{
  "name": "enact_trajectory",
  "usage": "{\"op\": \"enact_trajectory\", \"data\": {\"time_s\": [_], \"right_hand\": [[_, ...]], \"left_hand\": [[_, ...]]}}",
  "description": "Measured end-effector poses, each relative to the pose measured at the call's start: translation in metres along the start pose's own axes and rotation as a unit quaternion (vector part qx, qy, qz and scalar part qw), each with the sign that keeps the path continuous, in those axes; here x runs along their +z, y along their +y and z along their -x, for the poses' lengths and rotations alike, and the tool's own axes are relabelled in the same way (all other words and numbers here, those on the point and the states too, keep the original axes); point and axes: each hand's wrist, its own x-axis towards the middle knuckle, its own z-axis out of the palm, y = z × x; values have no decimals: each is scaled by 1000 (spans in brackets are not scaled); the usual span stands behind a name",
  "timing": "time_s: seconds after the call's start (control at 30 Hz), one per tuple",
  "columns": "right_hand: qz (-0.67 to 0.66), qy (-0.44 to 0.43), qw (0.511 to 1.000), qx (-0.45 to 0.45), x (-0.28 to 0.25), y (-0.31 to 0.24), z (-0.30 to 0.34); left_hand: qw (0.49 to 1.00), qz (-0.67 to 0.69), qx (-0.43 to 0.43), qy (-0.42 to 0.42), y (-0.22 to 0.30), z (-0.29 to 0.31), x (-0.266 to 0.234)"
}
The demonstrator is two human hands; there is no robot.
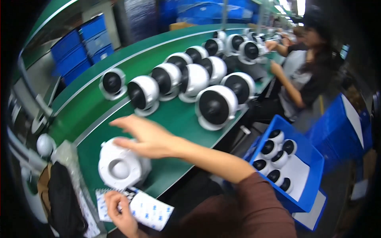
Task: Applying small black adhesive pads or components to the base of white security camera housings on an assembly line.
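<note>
Right hand (145,137) spread flat, resting atop white fan unit (121,166) on green counter (178,119). Left hand (119,212), at fan's 6 o'clock, pinches sticker sheet (152,210). Finished fans (216,107) at 1 o'clock.

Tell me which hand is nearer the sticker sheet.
Left. The left hand grips the sticker sheet at its edge; the right hand rests above on the white fan housing.

Glossy white plastic fan housing (121,166), matt green belt (174,119), shiny paper sticker sheet (149,210).
</note>
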Motion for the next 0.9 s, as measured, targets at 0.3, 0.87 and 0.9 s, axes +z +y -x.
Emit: {"op": "enact_trajectory", "data": {"time_s": [0.3,0.87,0.9], "right_hand": [[-102,-167,970,146,-38,-69,61],[-25,-116,993,-29,-21,-58,68],[1,-111,993,-27,-22,-62,67]], "left_hand": [[988,85,-73,-104,38,-7,10],[990,69,-41,-115,39,-15,11],[990,70,-42,-113,40,-15,11]]}}
